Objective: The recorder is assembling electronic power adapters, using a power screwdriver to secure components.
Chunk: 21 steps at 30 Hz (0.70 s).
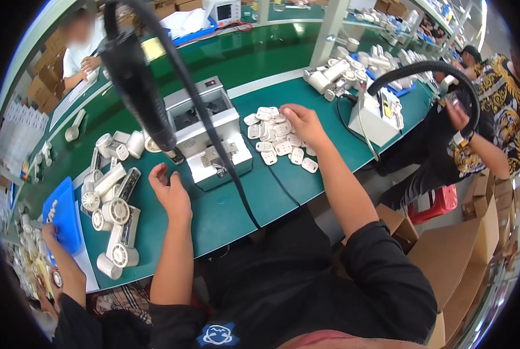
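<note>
My left hand (171, 191) hovers over the green table by the left front of a small grey and white machine (213, 131). Its fingers are loosely bent, the thumb stands apart, and nothing shows between them. At the upper right edge of a pile of small white plastic plates with holes (283, 146), my right hand (305, 123) has its fingertips drawn together. What they hold, if anything, is hidden. A metal fixture (219, 154) sits on the machine's white front part. Left of my left hand lie several white cylindrical plastic housings (115, 210), some with round vented ends.
A black cylindrical tool (135, 87) and its cable hang in front of the machine. At the right stands a white box (379, 119) with a black flexible hose (434, 65). A blue tray (68, 218) lies far left, near a co-worker's arm (71, 273). Cardboard boxes (452, 256) stand right.
</note>
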Motion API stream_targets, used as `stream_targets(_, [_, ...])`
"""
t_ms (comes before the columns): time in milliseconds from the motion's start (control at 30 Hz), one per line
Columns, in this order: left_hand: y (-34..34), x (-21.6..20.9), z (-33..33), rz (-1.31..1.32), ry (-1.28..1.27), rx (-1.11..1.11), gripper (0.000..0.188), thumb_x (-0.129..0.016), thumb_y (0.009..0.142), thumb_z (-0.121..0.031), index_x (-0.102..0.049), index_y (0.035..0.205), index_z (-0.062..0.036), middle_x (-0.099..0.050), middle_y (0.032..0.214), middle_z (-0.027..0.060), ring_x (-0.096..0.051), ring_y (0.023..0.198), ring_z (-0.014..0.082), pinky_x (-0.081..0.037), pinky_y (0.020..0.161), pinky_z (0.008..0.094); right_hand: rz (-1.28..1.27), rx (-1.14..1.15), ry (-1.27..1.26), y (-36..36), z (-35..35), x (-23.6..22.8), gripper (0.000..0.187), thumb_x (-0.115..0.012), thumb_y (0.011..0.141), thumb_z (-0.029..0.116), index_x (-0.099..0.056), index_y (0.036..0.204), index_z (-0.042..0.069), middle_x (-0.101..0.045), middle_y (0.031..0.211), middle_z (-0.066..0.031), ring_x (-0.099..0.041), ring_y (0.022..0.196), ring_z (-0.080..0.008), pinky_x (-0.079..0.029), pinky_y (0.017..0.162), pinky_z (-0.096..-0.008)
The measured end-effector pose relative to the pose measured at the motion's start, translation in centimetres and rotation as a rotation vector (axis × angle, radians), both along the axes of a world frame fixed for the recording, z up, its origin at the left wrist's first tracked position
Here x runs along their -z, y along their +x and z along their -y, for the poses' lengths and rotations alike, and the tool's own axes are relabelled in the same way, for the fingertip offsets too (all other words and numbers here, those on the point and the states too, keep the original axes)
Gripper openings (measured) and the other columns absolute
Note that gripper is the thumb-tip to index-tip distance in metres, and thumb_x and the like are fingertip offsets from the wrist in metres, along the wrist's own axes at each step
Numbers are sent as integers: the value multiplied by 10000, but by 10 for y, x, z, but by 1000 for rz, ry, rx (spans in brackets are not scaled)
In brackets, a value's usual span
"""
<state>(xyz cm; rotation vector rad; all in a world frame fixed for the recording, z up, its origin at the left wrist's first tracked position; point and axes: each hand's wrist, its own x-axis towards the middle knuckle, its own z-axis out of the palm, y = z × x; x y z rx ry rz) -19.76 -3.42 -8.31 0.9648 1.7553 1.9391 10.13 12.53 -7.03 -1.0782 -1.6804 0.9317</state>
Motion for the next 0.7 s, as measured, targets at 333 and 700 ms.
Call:
stream_targets(333, [-3, -2, 5, 106, 48, 20, 304, -438, 842, 54, -414, 1135, -24, -465, 1141, 98, -452, 1090, 171, -362, 946, 294, 378, 69, 256, 42, 51, -27, 533, -652, 791, 326, -493, 1246, 99, -424, 1329, -159, -365, 1263, -287, -300, 1029, -396])
stream_targets(700, [-9, 6, 4, 87, 32, 27, 312, -445, 832, 59, -418, 1135, -13, -471, 1125, 103, -462, 1076, 176, -359, 945, 286, 860, 53, 409, 1, 67, -27, 637, -542, 817, 480, -363, 1343, 168, -270, 1418, -166, -186, 1332, -375, -143, 1067, -518])
